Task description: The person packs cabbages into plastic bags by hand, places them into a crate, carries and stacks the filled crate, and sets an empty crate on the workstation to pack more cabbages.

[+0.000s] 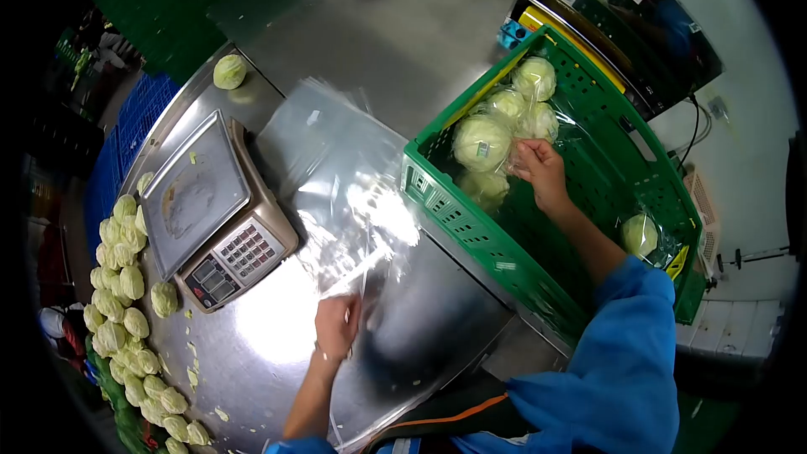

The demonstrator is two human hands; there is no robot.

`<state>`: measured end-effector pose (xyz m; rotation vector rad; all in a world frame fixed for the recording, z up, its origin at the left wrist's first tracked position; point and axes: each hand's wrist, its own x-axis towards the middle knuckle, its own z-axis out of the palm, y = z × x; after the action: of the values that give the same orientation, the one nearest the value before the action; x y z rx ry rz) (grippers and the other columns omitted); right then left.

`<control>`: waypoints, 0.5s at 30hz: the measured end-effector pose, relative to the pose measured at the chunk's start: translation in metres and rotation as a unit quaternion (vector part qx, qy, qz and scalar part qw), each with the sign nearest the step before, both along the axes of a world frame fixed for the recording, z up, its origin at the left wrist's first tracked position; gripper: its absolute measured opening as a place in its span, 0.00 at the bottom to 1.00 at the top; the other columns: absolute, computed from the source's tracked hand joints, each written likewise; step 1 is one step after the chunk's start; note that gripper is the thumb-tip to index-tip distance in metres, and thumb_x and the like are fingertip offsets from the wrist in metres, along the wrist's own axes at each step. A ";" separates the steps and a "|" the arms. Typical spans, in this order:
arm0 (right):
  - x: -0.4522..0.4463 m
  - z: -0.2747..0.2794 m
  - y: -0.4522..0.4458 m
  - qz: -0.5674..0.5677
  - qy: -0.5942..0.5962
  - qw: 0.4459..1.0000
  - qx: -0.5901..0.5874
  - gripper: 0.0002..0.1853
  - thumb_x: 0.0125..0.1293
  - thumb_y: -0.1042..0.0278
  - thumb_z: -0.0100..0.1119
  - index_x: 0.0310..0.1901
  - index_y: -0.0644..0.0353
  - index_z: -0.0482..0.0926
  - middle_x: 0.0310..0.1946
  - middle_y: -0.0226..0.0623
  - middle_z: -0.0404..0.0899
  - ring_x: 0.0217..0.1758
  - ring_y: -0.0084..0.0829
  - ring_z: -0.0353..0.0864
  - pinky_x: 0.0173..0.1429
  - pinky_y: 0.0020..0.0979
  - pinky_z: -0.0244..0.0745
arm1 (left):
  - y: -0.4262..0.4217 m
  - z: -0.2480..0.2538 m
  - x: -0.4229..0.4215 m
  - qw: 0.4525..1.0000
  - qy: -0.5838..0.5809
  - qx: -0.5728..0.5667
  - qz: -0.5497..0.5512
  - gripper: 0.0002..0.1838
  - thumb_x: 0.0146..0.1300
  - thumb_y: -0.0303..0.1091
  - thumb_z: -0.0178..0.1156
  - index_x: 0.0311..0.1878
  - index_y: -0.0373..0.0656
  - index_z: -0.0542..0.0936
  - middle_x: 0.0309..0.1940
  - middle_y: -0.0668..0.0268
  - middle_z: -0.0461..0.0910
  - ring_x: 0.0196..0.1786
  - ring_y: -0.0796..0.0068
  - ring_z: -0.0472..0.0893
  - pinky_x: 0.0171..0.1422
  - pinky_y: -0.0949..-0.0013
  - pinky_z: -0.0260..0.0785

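Note:
My right hand [542,172] reaches into the green crate [504,265], its fingers pinched on the clear plastic around a bagged cabbage [482,142] that carries a small label. More bagged cabbages [535,78] lie against it in the crate's far left part. On the steel table my left hand [336,328] is curled closed at the near edge of a pile of clear plastic bags [336,168]. Its fingers seem to grip the plastic there, though glare blurs the edge.
A weighing scale [244,248] with a metal tray stands left of the bags. Many bare cabbages [126,282] line the table's left edge, and one cabbage [229,71] sits at the far edge. Another bagged cabbage [640,235] lies at the crate's right end.

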<state>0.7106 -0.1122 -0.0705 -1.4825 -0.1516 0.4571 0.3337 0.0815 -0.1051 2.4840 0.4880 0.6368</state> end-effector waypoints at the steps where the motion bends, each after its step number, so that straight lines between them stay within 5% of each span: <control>1: 0.000 -0.006 -0.002 -0.009 -0.001 1.000 0.012 0.09 0.64 0.67 0.57 0.43 0.60 0.75 0.36 0.29 0.75 0.35 0.21 0.75 0.41 0.29 0.79 | -0.013 0.003 -0.022 0.999 0.021 0.016 -0.026 0.08 0.48 0.22 0.65 0.33 0.43 0.79 0.26 0.61 0.77 0.29 0.61 0.75 0.35 0.64 0.67; 6: 0.008 -0.021 0.004 -0.007 -0.015 0.999 -0.034 0.11 0.64 0.66 0.56 0.45 0.62 0.74 0.38 0.32 0.75 0.38 0.22 0.75 0.43 0.27 0.75 | -0.066 -0.005 -0.143 0.982 0.181 -0.057 0.005 0.10 0.49 0.22 0.62 0.36 0.43 0.77 0.25 0.62 0.77 0.28 0.62 0.76 0.35 0.65 0.68; 8: 0.014 -0.013 0.011 0.031 -0.047 0.990 -0.131 0.13 0.65 0.64 0.55 0.47 0.62 0.73 0.40 0.32 0.75 0.42 0.24 0.75 0.47 0.29 0.73 | -0.081 -0.014 -0.199 0.930 0.201 -0.223 0.211 0.11 0.54 0.26 0.59 0.42 0.38 0.76 0.30 0.59 0.77 0.32 0.62 0.76 0.38 0.63 0.69; 10: 0.016 -0.003 0.006 0.045 -0.175 0.967 -0.178 0.13 0.62 0.66 0.57 0.46 0.63 0.73 0.40 0.33 0.76 0.41 0.24 0.74 0.46 0.27 0.71 | -0.081 -0.064 -0.276 0.885 0.299 0.081 0.347 0.12 0.56 0.30 0.58 0.43 0.36 0.75 0.36 0.58 0.77 0.37 0.64 0.77 0.43 0.65 0.71; 12: 0.014 0.021 -0.004 0.044 -0.252 0.946 -0.200 0.13 0.61 0.67 0.57 0.46 0.63 0.73 0.41 0.34 0.76 0.43 0.25 0.73 0.49 0.27 0.69 | -0.084 -0.093 -0.333 0.856 0.025 -0.031 0.516 0.14 0.59 0.35 0.57 0.44 0.35 0.74 0.38 0.57 0.77 0.39 0.63 0.77 0.44 0.66 0.71; 15: -0.029 0.101 -0.010 0.008 -0.218 0.972 -0.086 0.12 0.62 0.70 0.53 0.48 0.59 0.73 0.38 0.29 0.74 0.40 0.20 0.72 0.43 0.22 0.68 | -0.107 -0.134 -0.391 0.862 0.212 -0.067 0.455 0.15 0.60 0.37 0.56 0.44 0.36 0.75 0.37 0.56 0.77 0.39 0.62 0.76 0.45 0.65 0.70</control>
<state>0.6813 -0.1223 0.0309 -1.7396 -0.4809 0.1533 -0.0569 -0.0254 -0.2391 2.1411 1.8616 0.3332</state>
